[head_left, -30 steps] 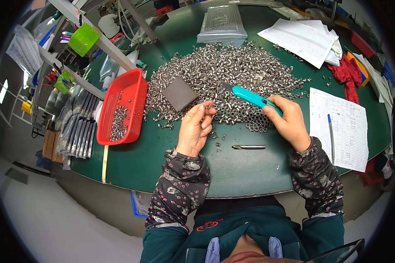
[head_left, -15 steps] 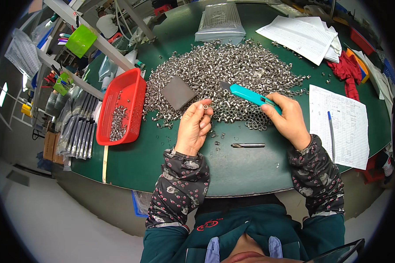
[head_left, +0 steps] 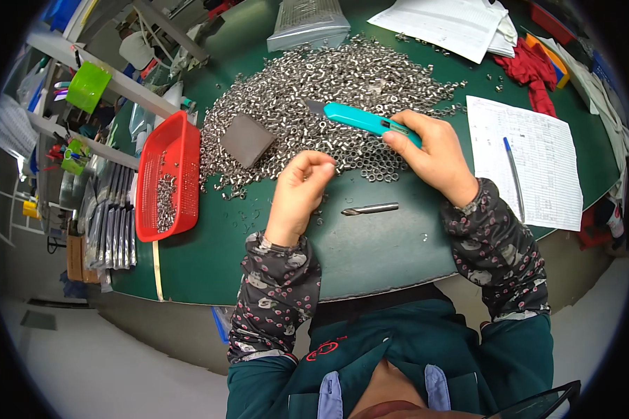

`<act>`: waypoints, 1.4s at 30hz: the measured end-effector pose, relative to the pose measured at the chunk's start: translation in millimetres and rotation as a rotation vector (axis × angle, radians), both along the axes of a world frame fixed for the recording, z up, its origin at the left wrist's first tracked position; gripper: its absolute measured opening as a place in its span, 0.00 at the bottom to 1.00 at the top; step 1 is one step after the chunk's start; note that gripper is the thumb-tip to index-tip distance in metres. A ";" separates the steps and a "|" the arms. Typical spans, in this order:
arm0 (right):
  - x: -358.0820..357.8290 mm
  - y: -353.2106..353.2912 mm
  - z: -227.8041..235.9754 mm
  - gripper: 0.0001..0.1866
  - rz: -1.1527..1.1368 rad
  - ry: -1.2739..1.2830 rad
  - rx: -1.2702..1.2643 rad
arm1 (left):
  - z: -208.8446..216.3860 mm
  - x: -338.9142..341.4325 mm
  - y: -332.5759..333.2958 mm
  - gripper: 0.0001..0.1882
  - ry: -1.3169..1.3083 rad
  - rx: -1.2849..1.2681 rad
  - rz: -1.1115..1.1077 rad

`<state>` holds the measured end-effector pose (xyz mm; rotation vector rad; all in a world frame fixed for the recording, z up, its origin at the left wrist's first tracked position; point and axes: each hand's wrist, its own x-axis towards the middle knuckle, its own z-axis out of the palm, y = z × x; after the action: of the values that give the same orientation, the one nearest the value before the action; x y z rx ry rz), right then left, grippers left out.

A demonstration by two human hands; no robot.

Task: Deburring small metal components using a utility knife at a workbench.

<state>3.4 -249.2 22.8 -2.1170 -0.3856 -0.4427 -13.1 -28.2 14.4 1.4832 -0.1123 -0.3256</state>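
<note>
My right hand (head_left: 436, 155) grips a teal utility knife (head_left: 360, 119), its dark blade pointing left over a large heap of small metal rings (head_left: 307, 80). At the heap's near edge, my left hand (head_left: 300, 192) is closed with thumb and index finger pinched together. Whatever sits between those fingertips is hidden. A dark grey square block (head_left: 248, 140) rests on the heap, left of and beyond my left hand. Between my hands, closer to me, a metal drill bit (head_left: 370, 209) lies on the green table.
A red plastic basket (head_left: 190, 174) with some rings inside stands at the left. On the right lie a printed sheet (head_left: 548, 160) and a blue pen (head_left: 514, 178). Farther back are more papers (head_left: 440, 24), a clear bag (head_left: 309, 31) and a red cloth (head_left: 534, 73).
The whole view has shifted, so the table contents appear farther up and left. My left hand has turned, and the small ring seen at its fingertips no longer shows. The knife stays in my right hand.
</note>
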 end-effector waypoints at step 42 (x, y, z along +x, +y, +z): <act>-17.9 43.4 -0.3 0.14 0.237 0.281 0.249 | -12.1 0.5 -10.6 0.05 0.178 -0.530 -0.012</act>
<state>-14.5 -205.8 22.5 -1.8310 -0.3906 -0.0495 -12.6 -38.9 2.3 0.9256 -0.0579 -0.4010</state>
